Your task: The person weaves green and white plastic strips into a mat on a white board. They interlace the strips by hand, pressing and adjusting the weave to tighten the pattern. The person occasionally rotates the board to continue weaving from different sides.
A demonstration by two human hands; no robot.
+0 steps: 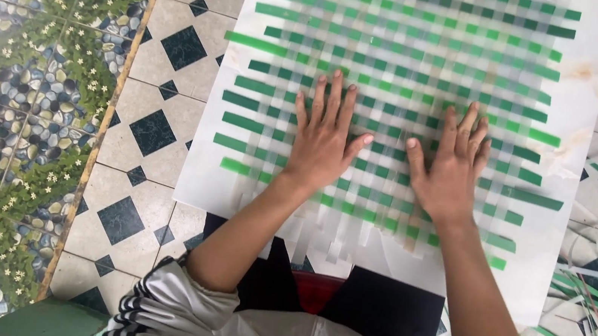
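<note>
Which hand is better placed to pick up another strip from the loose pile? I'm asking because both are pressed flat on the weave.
Probably the right hand: the loose strips lie on the floor at its side, just past the white board. The left hand would have to cross over the woven mat.

The woven mat (408, 83) is made of flat plastic strips, some green and some clear or milky white, smooth with a faint sheen. Under the mat lies a white board (590, 90), smooth and matt, with pale marble-like stains near its right edge. Left of the mat, the floor tiles (159, 128) look like glazed ceramic, cream with dark diamonds, lightly glossy; further left, a printed tile panel (11, 95) of pebbles and leaves shines more. Right of the mat, loose strips (591, 325) of the same thin plastic lie tangled. Below the mat, the sleeve (167, 311) is soft pleated cloth with a satin gleam.
</note>
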